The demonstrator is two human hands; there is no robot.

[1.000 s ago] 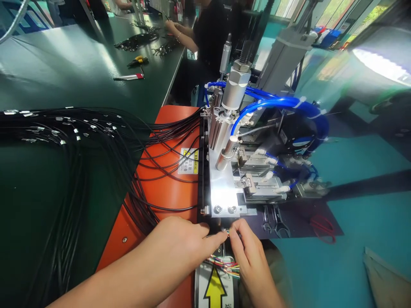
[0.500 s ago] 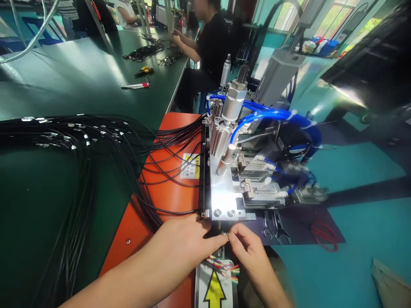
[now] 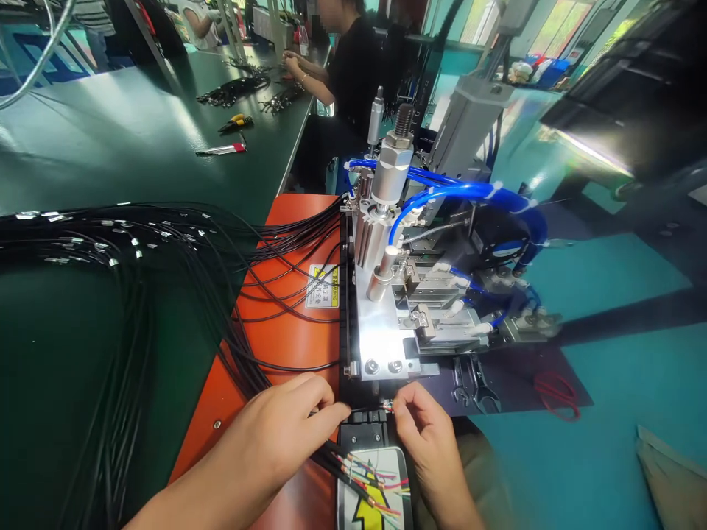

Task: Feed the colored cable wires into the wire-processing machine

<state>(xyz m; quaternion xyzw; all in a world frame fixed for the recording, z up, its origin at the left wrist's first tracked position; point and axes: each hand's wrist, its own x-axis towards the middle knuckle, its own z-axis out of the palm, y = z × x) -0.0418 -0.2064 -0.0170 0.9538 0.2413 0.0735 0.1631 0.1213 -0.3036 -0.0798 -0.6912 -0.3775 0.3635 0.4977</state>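
Note:
My left hand (image 3: pixel 292 419) pinches a black cable at the lower centre, and more black cables pass under its fingers. Their stripped ends, fine coloured wires (image 3: pixel 375 478), fan out over a plate with a yellow arrow (image 3: pixel 369 509). Just right of the black fixture (image 3: pixel 364 430), my right hand (image 3: pixel 423 427) has thumb and forefinger closed on the thin wires (image 3: pixel 387 405) at that cable's end. Directly beyond both hands stands the metal machine (image 3: pixel 381 331) with its cylinders and blue air tubes (image 3: pixel 469 191).
Bundles of black cables (image 3: pixel 132 294) lie across the green table (image 3: pixel 55 162) and orange plate (image 3: pixel 292 338). Wrenches (image 3: pixel 478 386) and a red coil (image 3: pixel 557 394) lie right. Yellow-handled pliers (image 3: pixel 237 123) lie farther back, near a seated person (image 3: pixel 353 73). A dark lamp (image 3: pixel 624 110) overhangs the right.
My left hand has moved left, away from my right hand, uncovering the black fixture and a cable between them. More of the coloured wire ends show. The whole view has shifted slightly.

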